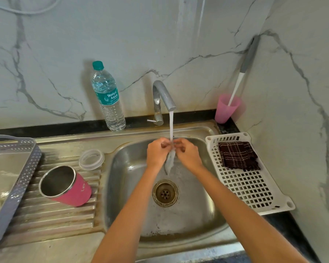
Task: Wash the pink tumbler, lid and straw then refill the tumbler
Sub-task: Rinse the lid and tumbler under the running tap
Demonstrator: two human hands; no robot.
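Since L hand & R hand curl fingers round what's prob. the straw, w/ stream just above grip: rotate it, flush thru bore.

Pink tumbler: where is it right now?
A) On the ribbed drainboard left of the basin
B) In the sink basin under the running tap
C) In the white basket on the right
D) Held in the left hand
A: the pink tumbler rests on the ribbed drainboard left of the sink basin, apart from the left hand and right hand, which are under the tap stream.
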